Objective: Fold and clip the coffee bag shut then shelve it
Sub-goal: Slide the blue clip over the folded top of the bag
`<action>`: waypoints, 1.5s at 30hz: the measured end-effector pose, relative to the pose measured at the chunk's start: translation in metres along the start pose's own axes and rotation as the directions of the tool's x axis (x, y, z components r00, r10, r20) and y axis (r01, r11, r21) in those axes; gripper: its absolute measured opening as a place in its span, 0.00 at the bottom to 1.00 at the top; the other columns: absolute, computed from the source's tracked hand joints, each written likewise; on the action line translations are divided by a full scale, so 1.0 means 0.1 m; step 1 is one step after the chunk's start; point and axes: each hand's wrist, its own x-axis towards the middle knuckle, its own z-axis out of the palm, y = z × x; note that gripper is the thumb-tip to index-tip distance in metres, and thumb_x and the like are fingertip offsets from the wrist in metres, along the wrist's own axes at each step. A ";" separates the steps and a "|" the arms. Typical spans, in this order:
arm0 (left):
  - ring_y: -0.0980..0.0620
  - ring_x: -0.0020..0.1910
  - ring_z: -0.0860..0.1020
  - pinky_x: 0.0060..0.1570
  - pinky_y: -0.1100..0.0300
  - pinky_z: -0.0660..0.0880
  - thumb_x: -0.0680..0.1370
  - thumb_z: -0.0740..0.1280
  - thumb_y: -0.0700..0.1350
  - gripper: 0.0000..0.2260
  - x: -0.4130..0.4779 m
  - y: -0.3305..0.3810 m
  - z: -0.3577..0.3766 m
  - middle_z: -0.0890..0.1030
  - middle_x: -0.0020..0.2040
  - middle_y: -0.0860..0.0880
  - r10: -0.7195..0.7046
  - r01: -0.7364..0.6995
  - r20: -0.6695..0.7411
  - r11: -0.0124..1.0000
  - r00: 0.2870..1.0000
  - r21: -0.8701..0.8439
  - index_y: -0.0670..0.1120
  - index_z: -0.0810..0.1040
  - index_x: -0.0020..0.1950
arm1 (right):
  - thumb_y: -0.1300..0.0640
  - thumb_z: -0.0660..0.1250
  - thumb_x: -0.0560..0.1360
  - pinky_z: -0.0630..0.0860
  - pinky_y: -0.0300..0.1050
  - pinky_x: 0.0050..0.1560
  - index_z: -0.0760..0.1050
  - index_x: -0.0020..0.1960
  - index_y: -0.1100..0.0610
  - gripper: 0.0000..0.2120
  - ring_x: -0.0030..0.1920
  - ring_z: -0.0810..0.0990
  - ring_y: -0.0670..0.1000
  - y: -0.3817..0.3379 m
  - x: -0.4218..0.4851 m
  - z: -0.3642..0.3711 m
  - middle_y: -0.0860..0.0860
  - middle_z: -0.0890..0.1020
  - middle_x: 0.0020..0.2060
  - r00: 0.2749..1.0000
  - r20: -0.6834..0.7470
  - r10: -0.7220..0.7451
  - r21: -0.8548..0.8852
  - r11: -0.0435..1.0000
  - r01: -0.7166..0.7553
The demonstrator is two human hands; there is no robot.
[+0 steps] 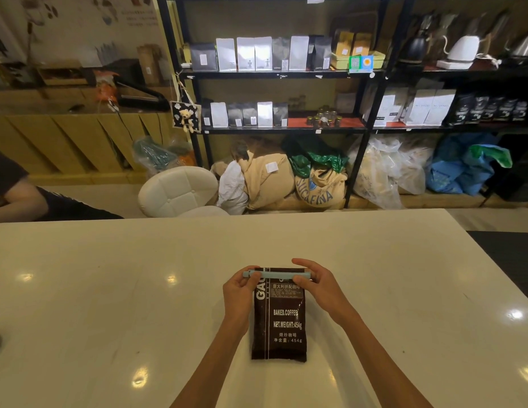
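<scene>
While the black shelving (pixel 366 75) fills the upper half of the frame, stocked with rows of white and dark pouches, kettles at the upper right and bulging sacks along its floor level, the work goes on at the white table (pixel 109 290) that spans the lower half; a white padded stool (pixel 180 191) stands between table and shelves, and another person's arm shows at the left edge. At lower centre the brown coffee bag (pixel 282 319) lies flat on the table, its top end pointing away from the person; the top appears already folded over, and a pale blue clip (pixel 276 274) sits across that fold. The left hand (pixel 240 293) pinches the clip's left end, fingers closed on it; the right hand (pixel 317 285) grips the right end, thumb pressing the bar. Whether the clip has fully snapped shut cannot be told from here. Folding looks done and clipping nearly so; shelving is left. To reach the shelves the person must probably go round the table, and the stool and floor sacks crowd the way.
</scene>
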 end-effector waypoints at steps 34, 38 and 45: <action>0.52 0.44 0.83 0.39 0.61 0.81 0.80 0.65 0.36 0.11 -0.21 -0.07 -0.36 0.82 0.47 0.50 0.158 -0.156 0.168 0.987 0.973 -0.025 0.54 0.75 0.49 | 0.54 0.66 0.79 0.83 0.48 0.43 0.73 0.54 0.52 0.05 0.47 0.83 0.53 0.04 -0.49 1.00 0.55 0.80 0.49 0.808 -0.588 0.013 0.122 0.990 0.073; 0.43 0.47 0.83 0.40 0.55 0.83 0.80 0.64 0.38 0.10 -0.26 -0.10 -0.32 0.81 0.50 0.42 0.121 -0.119 0.171 0.993 0.978 -0.023 0.54 0.74 0.50 | 0.53 0.66 0.79 0.81 0.45 0.41 0.73 0.52 0.48 0.03 0.48 0.84 0.54 0.04 -0.55 0.97 0.55 0.81 0.50 0.787 -0.617 0.030 0.112 0.992 0.050; 0.48 0.50 0.85 0.42 0.55 0.83 0.79 0.67 0.49 0.23 -0.45 -0.16 -0.24 0.81 0.59 0.46 -0.098 0.076 0.468 0.995 0.878 0.065 0.60 0.63 0.72 | 0.51 0.69 0.76 0.84 0.47 0.39 0.77 0.54 0.50 0.07 0.44 0.87 0.54 -0.12 -0.64 0.79 0.58 0.84 0.49 0.783 -0.617 0.079 0.238 0.967 0.090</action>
